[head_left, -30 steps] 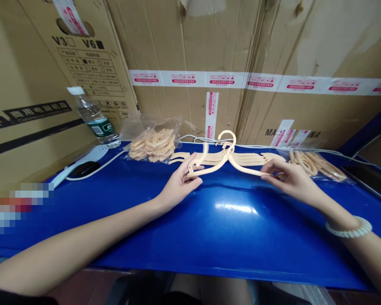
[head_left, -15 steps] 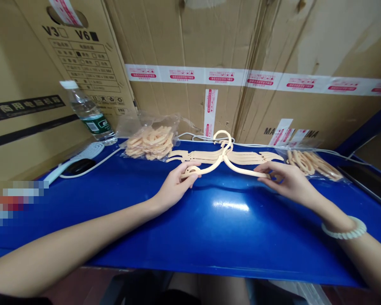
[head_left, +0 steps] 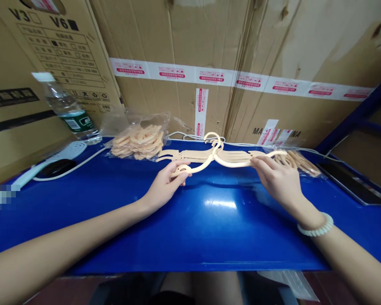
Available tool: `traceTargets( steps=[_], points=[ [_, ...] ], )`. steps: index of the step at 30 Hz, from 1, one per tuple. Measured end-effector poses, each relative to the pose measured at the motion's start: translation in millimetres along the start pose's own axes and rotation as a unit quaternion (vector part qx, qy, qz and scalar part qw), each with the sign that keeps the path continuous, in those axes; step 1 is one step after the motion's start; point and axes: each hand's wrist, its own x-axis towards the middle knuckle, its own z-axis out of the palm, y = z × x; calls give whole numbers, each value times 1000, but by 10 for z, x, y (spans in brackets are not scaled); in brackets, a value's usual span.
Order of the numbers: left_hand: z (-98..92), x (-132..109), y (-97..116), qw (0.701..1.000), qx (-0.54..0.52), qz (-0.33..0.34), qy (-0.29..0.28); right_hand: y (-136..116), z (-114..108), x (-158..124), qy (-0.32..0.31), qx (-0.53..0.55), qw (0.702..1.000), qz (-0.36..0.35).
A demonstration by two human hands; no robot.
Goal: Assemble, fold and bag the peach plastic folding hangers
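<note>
A cream folding clothes hanger (head_left: pixel 231 164) is held up between both hands, its hook pointing upward. My left hand (head_left: pixel 165 182) is closed around the hanger's left end, thumb on the near side, with a looped end piece showing between the fingers. My right hand (head_left: pixel 279 180) pinches the right arm of the hanger, and a curved end piece (head_left: pixel 279 153) sticks out beyond the fingers to the right. Just behind lies a row of similar hangers (head_left: pixel 197 156) stacked together on the blue table (head_left: pixel 184 237).
A clear bag of cream hanger parts (head_left: pixel 138 142) lies at the back left, another bag of parts (head_left: pixel 305 163) at the back right. A water bottle (head_left: pixel 71 114), a light-blue brush-like object (head_left: pixel 60 154) and a black mouse (head_left: pixel 61 167) stand left. Cardboard boxes (head_left: pixel 178 101) line the back.
The hanger's right end piece now extends outward past my right hand, where before it sat folded within the fingers. My left hand keeps its hold. The camera view has shifted slightly right.
</note>
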Motion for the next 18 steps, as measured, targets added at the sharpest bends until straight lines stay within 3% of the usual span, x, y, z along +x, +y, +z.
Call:
traceTargets(
  steps=[4, 8, 13, 18],
  points=[
    [4, -2, 2, 1000, 1, -1, 4, -32, -30, 21, 26, 1, 1000, -14],
    [3, -3, -6, 1000, 0, 8, 4, -55, -38, 50, 50, 81, 995, 11],
    [6, -5, -1, 1000, -5, 12, 2, -23, 7, 81, 76, 268, 959, 43],
    [7, -5, 14, 1000, -4, 9, 0, 17, 37, 89, 63, 339, 937, 56]
  ],
)
